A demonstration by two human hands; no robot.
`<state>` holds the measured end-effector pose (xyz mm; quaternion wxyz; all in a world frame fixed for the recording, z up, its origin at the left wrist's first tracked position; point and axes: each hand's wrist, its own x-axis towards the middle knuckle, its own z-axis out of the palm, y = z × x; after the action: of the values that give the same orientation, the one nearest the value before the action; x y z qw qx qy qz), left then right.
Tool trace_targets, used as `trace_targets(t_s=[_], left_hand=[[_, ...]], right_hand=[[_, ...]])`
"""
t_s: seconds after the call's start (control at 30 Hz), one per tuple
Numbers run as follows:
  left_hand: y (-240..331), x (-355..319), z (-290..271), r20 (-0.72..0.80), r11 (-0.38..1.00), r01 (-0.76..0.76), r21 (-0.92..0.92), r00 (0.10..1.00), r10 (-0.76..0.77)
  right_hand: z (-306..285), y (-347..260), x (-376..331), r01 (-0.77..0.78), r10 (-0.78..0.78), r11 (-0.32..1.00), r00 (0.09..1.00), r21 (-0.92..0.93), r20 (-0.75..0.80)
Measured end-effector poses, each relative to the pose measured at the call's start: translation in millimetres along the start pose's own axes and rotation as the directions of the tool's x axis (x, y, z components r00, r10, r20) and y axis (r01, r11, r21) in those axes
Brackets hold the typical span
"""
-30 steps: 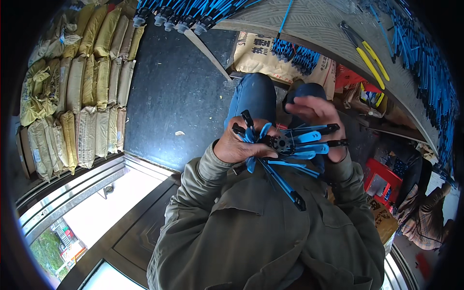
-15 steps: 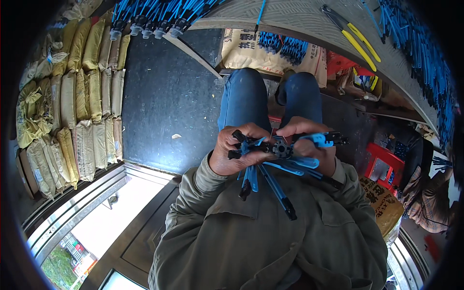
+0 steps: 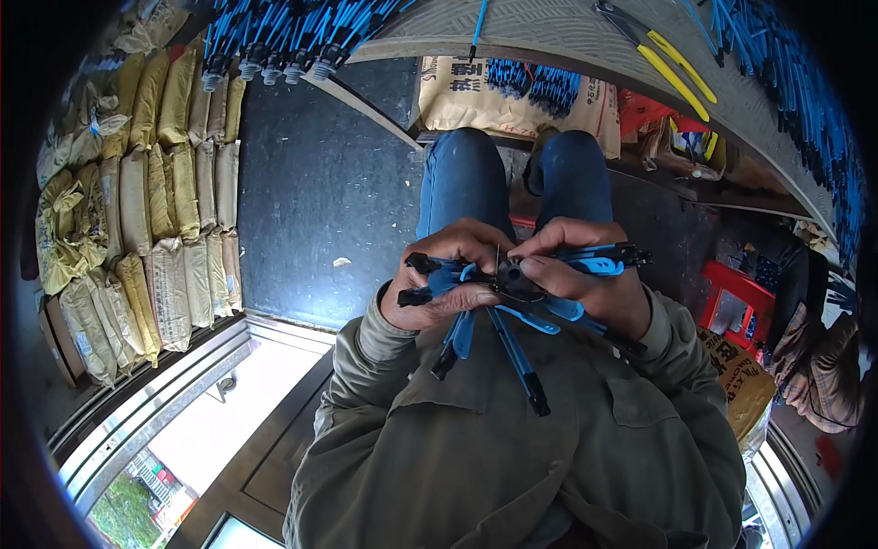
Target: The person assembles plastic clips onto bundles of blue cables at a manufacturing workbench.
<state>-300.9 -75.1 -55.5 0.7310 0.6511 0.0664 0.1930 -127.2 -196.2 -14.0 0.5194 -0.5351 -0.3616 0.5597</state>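
Above my lap, both hands are closed around a round black hub (image 3: 515, 285) from which several blue plastic arms (image 3: 518, 352) with black ends fan out. My left hand (image 3: 437, 279) grips the hub's left side, with arms sticking out past its fingers. My right hand (image 3: 585, 285) pinches at the hub from the other side, thumb and forefinger close to its centre, with more blue arms around its fingers. A thin wire (image 3: 498, 259) shows upright between the fingertips; which fingers hold it I cannot make out.
A grey table (image 3: 549, 35) curves across the front, bearing yellow-handled pliers (image 3: 672, 71) and heaps of blue arms (image 3: 809, 101). More assemblies (image 3: 297, 41) lie front left. Stacked sacks (image 3: 137, 201) line the left side. A red stool (image 3: 732, 302) stands on the right.
The hub has turned between my hands, its toothed face giving way to a darker centre. My right thumb has moved left onto it, and my left hand has shifted slightly left.
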Motion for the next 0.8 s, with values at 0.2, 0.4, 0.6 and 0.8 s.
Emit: trace_targets(t_s=[0.2,0.4,0.6,0.8], left_hand=[[-4,-3,-3,0.028,0.997,0.051,-0.058,0.998,-0.049],[0,-6,1,-0.030,0.996,0.084,0.012,0.996,-0.084],[-3,-15,13,-0.236,0.957,0.165,-0.239,0.946,-0.222],[7,-16,16,-0.243,0.982,0.191,-0.002,0.952,-0.186]], right_hand=[[1,4,1,0.070,-0.070,0.997,0.998,-0.045,-0.001],[-1,5,2,0.087,-0.084,0.994,0.995,-0.062,0.054],[-7,16,6,0.196,-0.196,0.980,0.956,0.021,0.220],[12,39,-5,0.278,-0.271,0.956,0.959,0.090,-0.080]])
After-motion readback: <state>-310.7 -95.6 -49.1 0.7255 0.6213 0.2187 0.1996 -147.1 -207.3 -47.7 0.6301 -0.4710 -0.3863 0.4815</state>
